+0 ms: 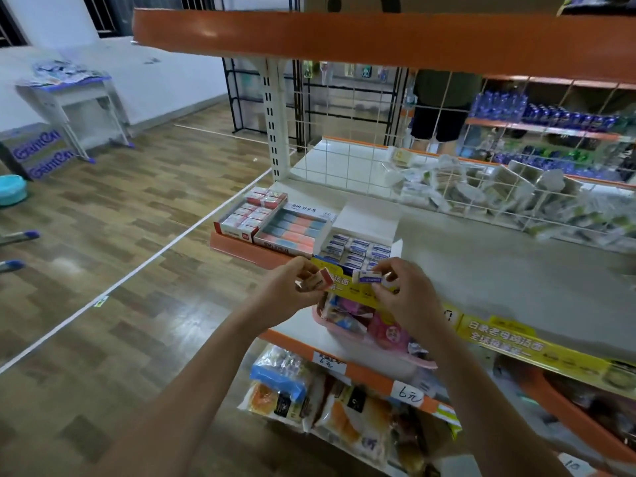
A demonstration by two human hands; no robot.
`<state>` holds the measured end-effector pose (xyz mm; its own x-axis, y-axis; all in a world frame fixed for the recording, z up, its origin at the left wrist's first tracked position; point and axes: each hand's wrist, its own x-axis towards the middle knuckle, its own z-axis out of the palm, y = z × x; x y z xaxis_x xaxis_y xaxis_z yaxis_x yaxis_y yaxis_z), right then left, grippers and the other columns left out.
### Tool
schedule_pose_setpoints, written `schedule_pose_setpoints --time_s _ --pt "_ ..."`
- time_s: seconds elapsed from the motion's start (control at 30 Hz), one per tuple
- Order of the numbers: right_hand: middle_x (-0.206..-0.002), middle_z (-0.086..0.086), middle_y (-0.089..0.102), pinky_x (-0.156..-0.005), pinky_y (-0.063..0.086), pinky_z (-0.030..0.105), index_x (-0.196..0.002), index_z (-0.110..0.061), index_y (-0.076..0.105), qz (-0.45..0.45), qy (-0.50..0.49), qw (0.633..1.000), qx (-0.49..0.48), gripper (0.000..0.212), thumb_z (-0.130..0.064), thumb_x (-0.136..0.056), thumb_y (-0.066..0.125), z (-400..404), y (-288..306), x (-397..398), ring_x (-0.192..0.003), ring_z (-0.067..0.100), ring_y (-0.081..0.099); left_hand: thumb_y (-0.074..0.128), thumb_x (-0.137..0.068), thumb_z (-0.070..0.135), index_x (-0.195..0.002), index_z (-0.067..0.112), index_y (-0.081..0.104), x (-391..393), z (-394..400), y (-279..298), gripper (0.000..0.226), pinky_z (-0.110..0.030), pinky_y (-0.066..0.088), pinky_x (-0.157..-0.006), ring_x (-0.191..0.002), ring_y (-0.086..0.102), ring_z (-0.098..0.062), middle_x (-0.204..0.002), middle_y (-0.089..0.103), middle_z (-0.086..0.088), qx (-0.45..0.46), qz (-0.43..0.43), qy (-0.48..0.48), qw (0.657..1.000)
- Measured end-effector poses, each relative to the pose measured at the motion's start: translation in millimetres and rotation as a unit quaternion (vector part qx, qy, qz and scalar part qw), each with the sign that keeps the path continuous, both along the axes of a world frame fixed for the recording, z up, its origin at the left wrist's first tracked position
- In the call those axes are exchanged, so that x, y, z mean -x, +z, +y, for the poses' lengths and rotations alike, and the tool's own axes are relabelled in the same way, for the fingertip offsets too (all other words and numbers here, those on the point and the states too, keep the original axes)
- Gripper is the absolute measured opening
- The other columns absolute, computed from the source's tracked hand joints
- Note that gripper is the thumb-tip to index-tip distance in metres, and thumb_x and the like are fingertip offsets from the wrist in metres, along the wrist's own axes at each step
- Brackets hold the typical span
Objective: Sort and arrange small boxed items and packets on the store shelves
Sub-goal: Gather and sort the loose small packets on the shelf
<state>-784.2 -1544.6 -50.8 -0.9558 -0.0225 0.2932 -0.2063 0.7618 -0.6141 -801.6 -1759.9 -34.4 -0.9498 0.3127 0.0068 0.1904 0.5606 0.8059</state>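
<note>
two hands busy at frame centre: your left hand (pixel 292 287) pinches a red-white box (pixel 318 279), your right hand (pixel 402 290) a blue-white eraser (pixel 367 277); sorting step, next likely drop each into its matching tray.

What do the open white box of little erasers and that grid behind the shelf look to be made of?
The open box looks like thin matte white cardboard: its lid flap stands folded back with a crease. The grid looks like white-coated metal wire, thin rods crossing in squares.

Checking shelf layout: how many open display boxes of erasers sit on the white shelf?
3, side by side: red-and-white box leftmost, pink-and-blue box in the middle, white box with blue-labelled erasers rightmost, its front hidden by hands.
</note>
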Motion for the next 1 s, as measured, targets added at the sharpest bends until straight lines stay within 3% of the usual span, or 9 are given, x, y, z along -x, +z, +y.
schedule_pose_setpoints --time_s 0.13,0.23,0.4,0.57,0.8,1.0 --pt "-0.093 -0.006 0.057 -0.075 0.033 0.022 -0.102 -0.014 0.062 0.019 -0.032 0.998 -0.041 0.02 -0.014 -0.082 0.067 -2 -4 35 -0.089 0.012 0.048 0.071 -0.081 0.023 -0.11 0.02 0.063 36 -4 -5 0.03 -0.024 0.051 -0.071 -0.079 0.059 -0.007 -0.094 0.061 0.007 0.088 0.084 -0.033 0.992" --pt "-0.093 -0.002 0.06 -0.074 0.031 0.021 -0.102 -0.014 0.063 0.017 -0.052 0.996 -0.075 0.02 -0.016 -0.082 0.068 -4 -8 62 -0.088 0.012 0.047 0.07 -0.082 0.023 -0.115 0.024 0.064 67 -5 -9 0.033 -0.023 0.052 -0.072 -0.08 0.059 -0.008 -0.103 0.057 0.009 0.106 0.115 -0.056 0.986" --pt "-0.098 0.002 0.064 -0.082 0.039 0.026 -0.101 -0.014 0.065 -0.019 -0.066 0.99 -0.12 0.02 -0.017 -0.082 0.068 -6 -14 97 -0.098 0.02 0.051 0.07 -0.082 0.022 -0.117 0.025 0.065 115 -6 -7 0.035 -0.01 0.044 -0.065 -0.075 0.06 -0.008 -0.102 0.056 0.009 0.112 0.143 -0.092 0.979" --pt "-0.101 -0.001 0.057 -0.088 0.039 0.027 -0.103 -0.018 0.064 -0.044 -0.067 0.984 -0.16 0.02 -0.025 -0.084 0.066 -9 -21 108 -0.101 0.018 0.048 0.069 -0.083 0.025 -0.12 0.028 0.063 149 -10 -2 0.037 -0.016 0.049 -0.069 -0.076 0.06 -0.004 -0.11 0.057 0.01 0.112 0.15 -0.111 0.976" --pt "-0.107 -0.009 0.058 -0.092 0.033 0.027 -0.102 -0.027 0.052 -0.085 -0.074 0.968 -0.223 0.019 -0.034 -0.087 0.061 -20 -16 107 -0.101 0.013 0.048 0.069 -0.083 0.023 -0.118 0.026 0.063 170 -14 -6 0.036 -0.006 0.045 -0.065 -0.075 0.059 0.002 -0.103 0.056 0.014 0.089 0.143 -0.133 0.977" --pt "-0.108 -0.009 0.059 -0.088 0.035 0.026 -0.102 -0.028 0.053 -0.107 -0.116 0.951 -0.267 0.018 -0.031 -0.086 0.062 -32 -13 112 -0.1 0.012 0.047 0.067 -0.084 0.022 -0.12 0.028 0.06 181 -30 -9 0.037 -0.007 0.046 -0.064 -0.076 0.058 0.003 -0.103 0.052 0.016 0.077 0.128 -0.165 0.975"
